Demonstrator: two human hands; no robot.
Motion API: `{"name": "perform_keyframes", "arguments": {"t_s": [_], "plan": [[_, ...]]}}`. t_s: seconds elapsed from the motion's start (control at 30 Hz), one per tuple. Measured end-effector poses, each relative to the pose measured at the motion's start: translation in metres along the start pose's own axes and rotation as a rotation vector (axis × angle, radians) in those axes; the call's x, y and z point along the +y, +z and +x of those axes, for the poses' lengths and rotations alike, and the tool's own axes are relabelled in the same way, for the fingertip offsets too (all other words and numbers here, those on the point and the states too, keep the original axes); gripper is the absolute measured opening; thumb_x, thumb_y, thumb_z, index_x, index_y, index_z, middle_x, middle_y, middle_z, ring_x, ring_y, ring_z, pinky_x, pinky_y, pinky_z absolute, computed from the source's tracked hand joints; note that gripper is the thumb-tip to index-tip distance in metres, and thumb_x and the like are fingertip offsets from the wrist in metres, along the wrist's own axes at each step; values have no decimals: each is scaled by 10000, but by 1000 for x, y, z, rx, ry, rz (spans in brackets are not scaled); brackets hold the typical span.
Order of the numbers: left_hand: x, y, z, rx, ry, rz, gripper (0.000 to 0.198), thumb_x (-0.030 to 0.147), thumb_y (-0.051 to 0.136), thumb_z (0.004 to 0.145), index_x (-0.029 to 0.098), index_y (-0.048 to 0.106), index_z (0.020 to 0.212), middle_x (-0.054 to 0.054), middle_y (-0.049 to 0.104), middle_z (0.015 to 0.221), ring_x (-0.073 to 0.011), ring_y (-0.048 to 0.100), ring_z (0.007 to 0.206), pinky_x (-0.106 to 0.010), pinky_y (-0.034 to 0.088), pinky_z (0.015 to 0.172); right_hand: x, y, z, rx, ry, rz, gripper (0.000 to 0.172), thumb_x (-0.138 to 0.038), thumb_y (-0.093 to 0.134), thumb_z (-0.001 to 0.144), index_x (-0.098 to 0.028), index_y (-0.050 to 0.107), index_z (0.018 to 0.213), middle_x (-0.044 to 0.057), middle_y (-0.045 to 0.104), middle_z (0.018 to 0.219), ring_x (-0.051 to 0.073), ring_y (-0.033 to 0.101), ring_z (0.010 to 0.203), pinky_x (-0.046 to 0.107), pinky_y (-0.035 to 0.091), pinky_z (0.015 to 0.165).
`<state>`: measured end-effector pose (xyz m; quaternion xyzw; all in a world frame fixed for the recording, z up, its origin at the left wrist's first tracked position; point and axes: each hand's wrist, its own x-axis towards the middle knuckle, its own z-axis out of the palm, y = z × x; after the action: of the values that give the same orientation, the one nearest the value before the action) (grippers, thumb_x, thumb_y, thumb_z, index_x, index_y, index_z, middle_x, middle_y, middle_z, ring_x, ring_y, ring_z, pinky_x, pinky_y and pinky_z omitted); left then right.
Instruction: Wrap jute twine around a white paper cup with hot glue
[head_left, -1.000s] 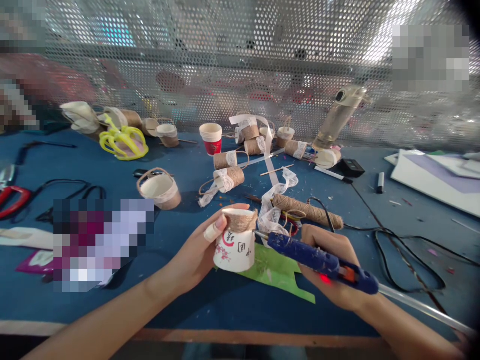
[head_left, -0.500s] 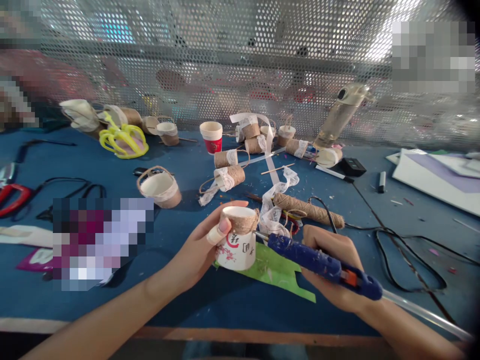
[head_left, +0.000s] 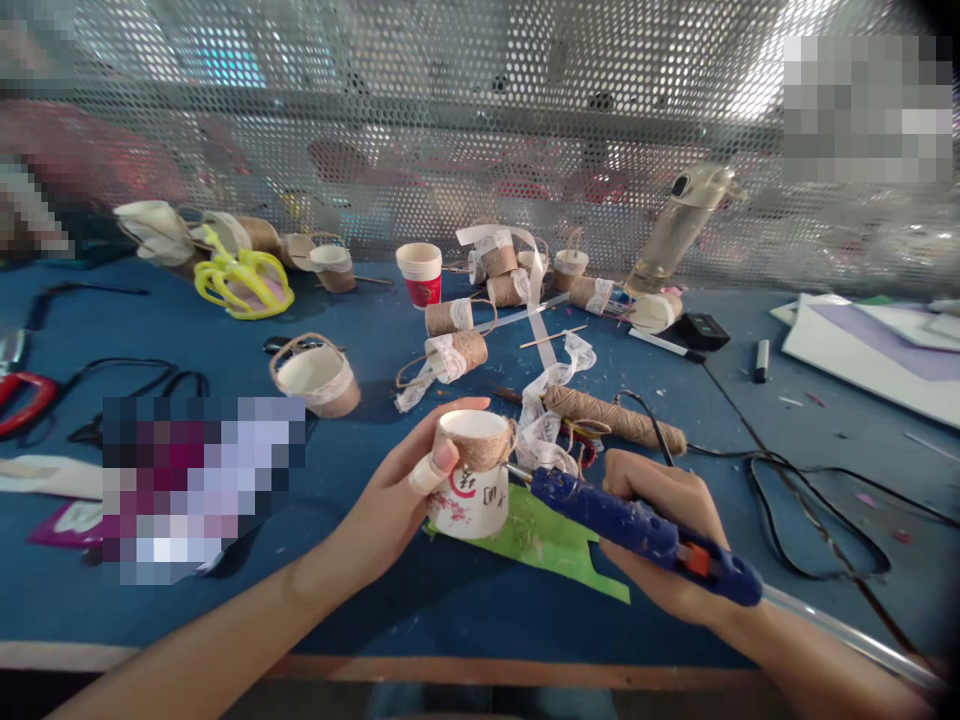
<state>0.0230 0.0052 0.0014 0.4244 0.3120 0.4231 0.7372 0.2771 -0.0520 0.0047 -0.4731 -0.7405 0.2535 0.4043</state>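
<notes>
My left hand [head_left: 409, 465] grips a white paper cup [head_left: 474, 505] with printed characters and pink blossoms, its thumb across the near side. Jute twine [head_left: 480, 450] is wound round the upper part of the cup, and the cup's open mouth faces up and away. In my right hand [head_left: 667, 510] is a blue hot glue gun [head_left: 645, 535], a clear glue stick [head_left: 840, 630] running out of its back end. The gun's metal nozzle points left, at the cup's right side just under the twine; whether it touches cannot be made out.
Under the cup lies a green sheet [head_left: 555, 555]. Beyond are a jute twine roll [head_left: 615, 418], lace ribbon [head_left: 536, 415], several twine-wrapped cups, a red paper cup [head_left: 421, 285] and a twine-handled basket [head_left: 319, 380]. A black cable [head_left: 772, 535] loops at right; red-handled pliers [head_left: 26, 395] lie left.
The camera view has shifted very slightly. Both hands, the cup and the glue gun keep nearly the same positions, the nozzle still beside the twine.
</notes>
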Motion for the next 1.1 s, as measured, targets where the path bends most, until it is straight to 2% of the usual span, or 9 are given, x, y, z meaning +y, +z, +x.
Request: {"name": "perform_keyframes", "arguments": {"t_s": [0.17,0.37,0.47,0.67,0.8,1.1], "plan": [[-1,-3,-1,-25,-7,-13,530,506,640,875,265,597,1345,-95,703,1281,-332,595,1242,-382,460,1011,-2,0,3,0,11,0,297,-152,630,761,-229,352,690,-61,367,654,101,331,546,246,268,515],[1,1,0,10,-15,39,482,472,662,874,302,618,1323,-49,671,1339,-297,573,1263,-292,486,905,-2,2,0,2,-23,-19,301,-181,628,756,-230,336,699,-61,347,655,98,315,540,248,254,507],[2,3,0,37,-4,30,486,453,693,855,318,621,1317,-36,682,1322,-288,581,1251,-286,486,888,-2,3,0,11,-31,-32,308,-183,625,754,-229,326,698,-61,339,659,99,311,545,247,255,512],[0,2,1,60,-11,-45,365,441,707,841,264,703,1159,-46,768,1098,-250,691,1017,-302,518,829,-1,3,2,25,-29,-32,300,-181,619,762,-231,330,702,-65,334,656,98,300,539,242,252,504],[0,2,2,4,-60,-133,436,481,689,839,246,683,1207,-69,787,997,-243,722,900,-301,544,757,-1,2,2,32,-21,-22,313,-173,618,763,-233,317,701,-68,334,654,95,304,531,245,252,505],[2,4,2,16,-106,-144,440,495,692,838,249,703,1202,-65,798,994,-226,731,864,-281,543,741,-4,4,3,28,-29,-41,319,-168,626,760,-231,321,693,-67,340,643,93,317,523,249,252,500]]}}
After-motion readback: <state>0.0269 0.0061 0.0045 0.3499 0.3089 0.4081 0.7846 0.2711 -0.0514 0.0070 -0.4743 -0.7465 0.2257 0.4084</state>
